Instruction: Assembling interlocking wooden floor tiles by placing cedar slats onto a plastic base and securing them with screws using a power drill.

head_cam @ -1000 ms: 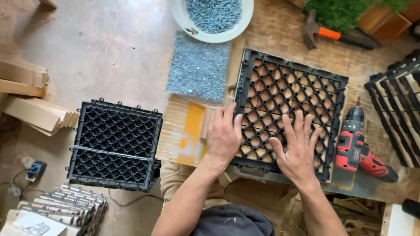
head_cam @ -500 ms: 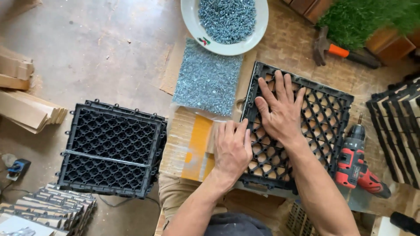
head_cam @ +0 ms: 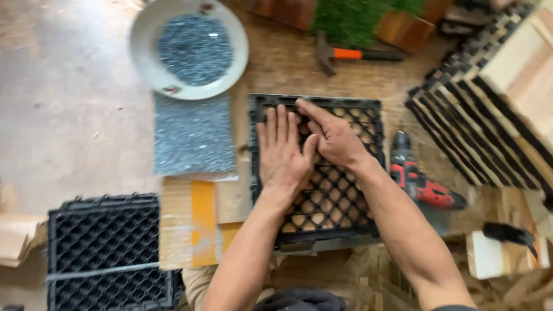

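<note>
Shifted up toward frame centre since before: left hand (head_cam: 282, 151) and right hand (head_cam: 334, 138), both spread flat, gripping nothing, pressing black plastic honeycomb grid tile (head_cam: 345, 201)

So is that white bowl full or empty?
Partly full: the white bowl holds a heap of small grey screws in its middle, rim bare.

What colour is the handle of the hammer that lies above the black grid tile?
The hammer handle is orange near the head and dark toward its end; the head view shows it.
</note>
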